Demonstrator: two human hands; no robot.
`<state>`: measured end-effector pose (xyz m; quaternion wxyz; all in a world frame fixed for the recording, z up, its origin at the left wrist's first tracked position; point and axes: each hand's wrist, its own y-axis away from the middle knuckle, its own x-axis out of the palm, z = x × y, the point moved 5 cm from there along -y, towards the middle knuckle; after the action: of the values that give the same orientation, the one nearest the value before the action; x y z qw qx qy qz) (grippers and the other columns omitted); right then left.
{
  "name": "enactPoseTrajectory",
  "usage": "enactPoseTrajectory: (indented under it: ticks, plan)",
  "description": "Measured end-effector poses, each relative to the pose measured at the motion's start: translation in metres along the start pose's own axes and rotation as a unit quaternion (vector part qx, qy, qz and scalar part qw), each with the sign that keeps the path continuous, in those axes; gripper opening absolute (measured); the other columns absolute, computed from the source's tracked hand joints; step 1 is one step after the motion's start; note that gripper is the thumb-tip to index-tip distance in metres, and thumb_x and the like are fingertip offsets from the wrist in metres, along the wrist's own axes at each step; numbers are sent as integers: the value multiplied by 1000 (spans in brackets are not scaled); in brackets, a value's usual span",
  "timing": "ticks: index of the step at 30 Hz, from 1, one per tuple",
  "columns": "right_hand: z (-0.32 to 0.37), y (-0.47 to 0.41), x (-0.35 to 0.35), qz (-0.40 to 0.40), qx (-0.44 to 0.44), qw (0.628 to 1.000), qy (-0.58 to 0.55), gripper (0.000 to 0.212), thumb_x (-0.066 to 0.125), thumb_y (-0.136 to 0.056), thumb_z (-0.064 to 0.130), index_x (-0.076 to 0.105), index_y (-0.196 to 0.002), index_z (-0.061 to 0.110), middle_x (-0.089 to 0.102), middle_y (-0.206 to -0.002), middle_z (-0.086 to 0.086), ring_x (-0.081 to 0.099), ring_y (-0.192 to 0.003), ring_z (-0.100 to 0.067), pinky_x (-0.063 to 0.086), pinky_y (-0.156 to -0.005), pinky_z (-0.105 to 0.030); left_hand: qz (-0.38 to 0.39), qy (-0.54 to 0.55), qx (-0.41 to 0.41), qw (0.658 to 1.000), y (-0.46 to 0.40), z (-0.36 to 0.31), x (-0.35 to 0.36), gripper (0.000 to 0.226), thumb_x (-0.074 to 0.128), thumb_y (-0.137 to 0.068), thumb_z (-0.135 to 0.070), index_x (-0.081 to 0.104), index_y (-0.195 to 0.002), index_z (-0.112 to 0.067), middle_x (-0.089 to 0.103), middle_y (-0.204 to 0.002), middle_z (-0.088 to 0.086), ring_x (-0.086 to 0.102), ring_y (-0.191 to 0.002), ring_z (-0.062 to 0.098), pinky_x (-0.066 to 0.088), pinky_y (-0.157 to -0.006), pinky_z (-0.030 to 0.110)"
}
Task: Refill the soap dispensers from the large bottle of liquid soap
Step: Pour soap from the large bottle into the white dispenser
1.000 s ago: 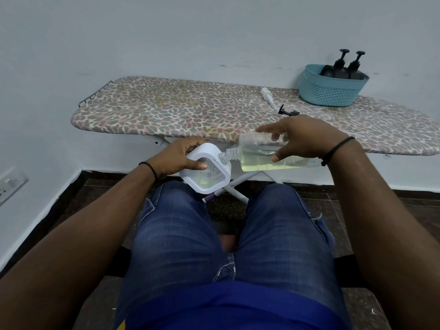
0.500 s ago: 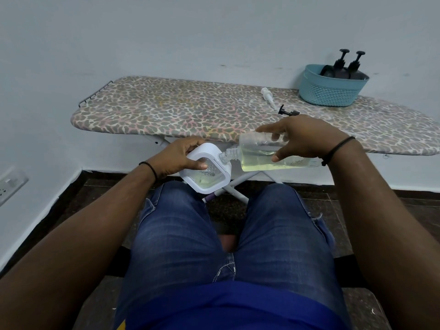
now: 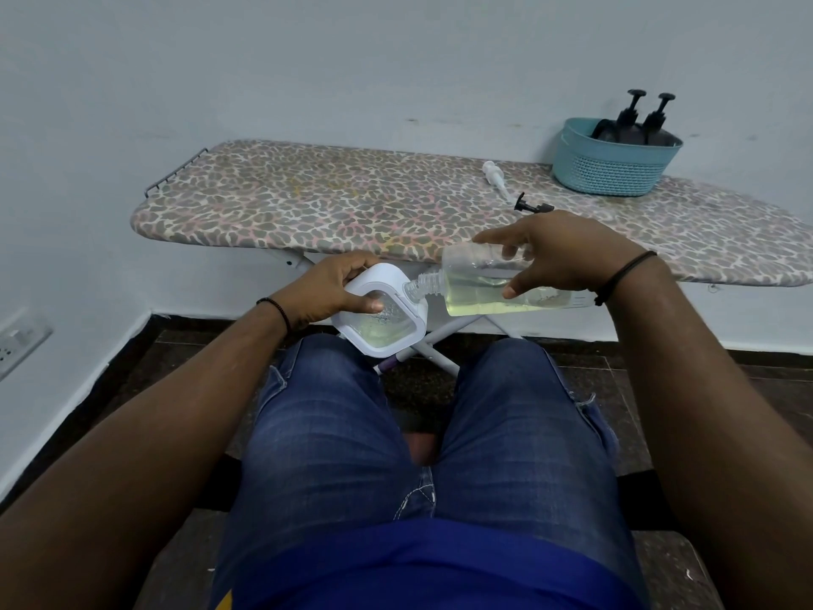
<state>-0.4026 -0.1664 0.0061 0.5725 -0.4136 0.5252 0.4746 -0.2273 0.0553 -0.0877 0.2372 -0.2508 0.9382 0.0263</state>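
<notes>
— Grip, left hand (image 3: 327, 287): fingers wrapped round white soap dispenser (image 3: 382, 317), thumb lying across its open top; held above the left knee.
— Grip, right hand (image 3: 561, 253)?
— Fingers and thumb clasp clear soap bottle (image 3: 479, 289), laid almost flat, uncapped neck touching the dispenser's rim. Yellowish liquid pools along the bottle's lower side.
— Dispenser contents?
— Pale liquid, some bubbles.
— Other items?
— Ironing board (image 3: 352, 204), spotted cover, just beyond both hands. On it: white pump (image 3: 492, 173), black pump (image 3: 530, 205), teal basket (image 3: 611, 165) at the far right holding two dark pump bottles (image 3: 638, 125).
</notes>
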Motion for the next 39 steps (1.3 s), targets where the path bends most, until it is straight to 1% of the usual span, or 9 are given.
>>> enactPoseTrajectory:
  ticks: [3,8,12,22,24,26,29,34,39]
  plan:
    - [0,0,0,3,1,1000,-1,85,86,-71,42,42,-143,50,63,-108,13,56,-94,-13,48,-76,-34,-1,0,1,1000,0,1,0,56,84,-71,-24,64,-120,-9,69,-118,17,65,-113,35,52,-100,49]
    - [0,0,0,5,4,1000,-5,85,86,-71,42,42,-143,50,64,-109,13,57,-94,-12,48,-77,-35,-3,8,0,1000,1,0,-1,62,87,-66,-36,65,-119,-13,70,-116,14,65,-112,35,52,-99,49]
    - [1,1,-1,3,6,1000,-2,84,86,-70,43,42,-142,50,64,-109,13,56,-94,-13,51,-79,-37,-3,7,-4,1000,1,1,-1,54,85,-71,-25,64,-120,-12,70,-118,15,65,-113,35,51,-100,51]
    - [4,4,-3,7,5,1000,1,84,86,-72,41,42,-143,48,65,-111,10,59,-100,-18,52,-83,-40,-5,-4,-3,1000,0,0,-1,57,84,-71,-25,63,-122,-9,69,-120,15,65,-114,34,50,-102,51]
    - [5,4,-3,9,8,1000,0,84,86,-72,41,42,-143,49,64,-111,10,60,-101,-18,52,-84,-42,-5,-1,-4,1000,1,0,-1,55,84,-71,-25,64,-120,-12,69,-119,13,66,-113,31,51,-101,49]
    - [5,4,-3,8,10,1000,0,84,86,-71,41,43,-143,49,65,-110,11,59,-100,-17,53,-84,-42,-1,0,-4,1000,1,-1,0,51,84,-71,-25,65,-118,-17,71,-117,9,68,-109,23,52,-100,46]
    - [5,4,-3,7,11,1000,1,84,86,-71,41,43,-142,49,64,-108,12,59,-98,-16,53,-84,-42,0,2,-5,1000,1,-1,0,52,84,-71,-23,65,-118,-15,71,-117,10,68,-105,18,52,-100,46]
    - [4,3,-3,7,8,1000,1,84,86,-71,42,43,-142,50,64,-108,12,58,-96,-15,52,-82,-39,-5,3,-5,1000,1,-2,0,57,83,-70,-23,63,-122,-9,69,-120,17,65,-113,34,50,-101,51]
    - [3,3,-3,2,6,1000,4,84,86,-70,42,44,-142,49,65,-109,12,58,-96,-14,51,-79,-37,-4,8,-9,1000,1,0,0,57,84,-71,-21,63,-122,-7,69,-119,18,65,-113,37,50,-101,53]
